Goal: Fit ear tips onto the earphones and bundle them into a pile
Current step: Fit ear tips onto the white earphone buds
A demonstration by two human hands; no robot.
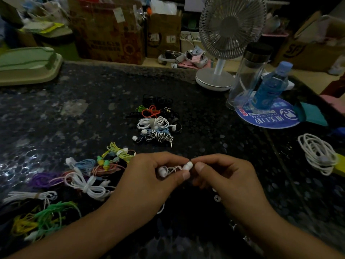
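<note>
Surface (186, 109), dark and speckled, carries everything here: a white desk fan (226, 43) stands toward its far right corner, with a clear flask (248, 75) and a blue bottle (268, 86) beside it on a round blue mat (268, 118). A green tray (28, 64) sits at the far left edge. Near the left edge lies a loose spread of unfinished earphones (84, 176) in white, blue, yellow, purple and green; toward the middle sits the pile (156, 120) of bundled sets, black, orange, white and striped, touching one another. A coiled white cable (317, 154) rests at the right edge. At the near middle, both hands meet just above the surface. The left hand (149, 176) grips a white earphone set (168, 170), fingers curled round the gathered cord with one bud poking out beside the thumb. The right hand (222, 174) pinches at the other white earbud (187, 165), apparently working an ear tip onto its nozzle; the tip itself is too small to make out. One small pale ring (217, 198), possibly a loose tip, lies under the right wrist. These sets look very light, the cords limp and prone to tangling, the tips soft and slippery; best held by the hard bud body, not the cord.
</note>
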